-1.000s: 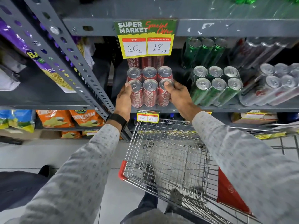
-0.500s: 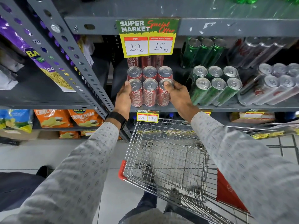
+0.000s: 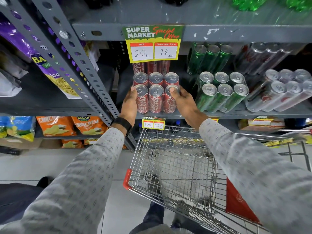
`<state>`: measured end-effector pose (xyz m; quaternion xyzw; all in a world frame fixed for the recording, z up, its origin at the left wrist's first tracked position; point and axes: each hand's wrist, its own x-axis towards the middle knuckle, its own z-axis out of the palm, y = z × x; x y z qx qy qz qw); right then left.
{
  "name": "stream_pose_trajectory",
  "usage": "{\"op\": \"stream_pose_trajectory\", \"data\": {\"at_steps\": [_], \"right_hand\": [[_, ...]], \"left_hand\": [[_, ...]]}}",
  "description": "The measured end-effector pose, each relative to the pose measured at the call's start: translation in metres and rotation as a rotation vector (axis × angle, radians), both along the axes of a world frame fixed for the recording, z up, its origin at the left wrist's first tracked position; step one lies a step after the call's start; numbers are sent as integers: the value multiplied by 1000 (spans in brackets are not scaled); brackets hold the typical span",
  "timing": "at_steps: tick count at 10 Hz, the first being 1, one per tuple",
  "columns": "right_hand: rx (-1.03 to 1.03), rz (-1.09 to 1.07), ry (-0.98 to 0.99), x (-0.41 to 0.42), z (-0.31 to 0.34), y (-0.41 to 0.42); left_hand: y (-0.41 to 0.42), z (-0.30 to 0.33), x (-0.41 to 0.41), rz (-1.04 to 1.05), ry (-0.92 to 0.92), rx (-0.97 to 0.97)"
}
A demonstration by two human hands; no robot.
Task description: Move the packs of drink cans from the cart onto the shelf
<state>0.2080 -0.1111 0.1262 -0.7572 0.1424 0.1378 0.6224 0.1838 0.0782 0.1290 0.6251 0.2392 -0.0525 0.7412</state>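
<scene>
Both hands are on the shrink-wrapped six-pack of red cola cans (image 3: 155, 93), which sits on the grey metal shelf (image 3: 236, 114), base near the front lip. Left hand (image 3: 129, 105) is flat against the pack's left side, fingers curled loosely round the corner can, thumb up at its rim. Right hand (image 3: 183, 100) cups the right side, thumb pressed on the top of the front-right can. Neither hand is fully closed; more a two-sided clamp than a grab.

Judgement: this is the seating step. The pack looks down on the shelf, just needs squaring and pushing back.

How to do it well:
- push evenly from both sides so the pack doesn't yaw
- slide, don't lift; the film gives little to hold
- stop when the back row meets the red cans behind it, partly hidden by the yellow and green special-offer price card (image 3: 153, 43)

Clearances:
- left: open shelf between pack and the perforated grey steel upright (image 3: 94, 81), room for the left hand to pull out
- right: the wrapped pack of green cans (image 3: 222, 92) is near; the right hand sits in that gap, so withdraw it straight back toward the body
- above: the price card hangs over the rear cans; keep knuckles low

The wire shopping cart with red corner trim (image 3: 173, 168) below looks empty, so this is likely the last pack.
</scene>
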Motion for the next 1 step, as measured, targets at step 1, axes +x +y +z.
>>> {"op": "stream_pose_trajectory", "data": {"at_steps": [1], "right_hand": [[-29, -41, 0, -12, 12, -9]], "left_hand": [[-1, 0, -17, 19, -22, 152]]}}
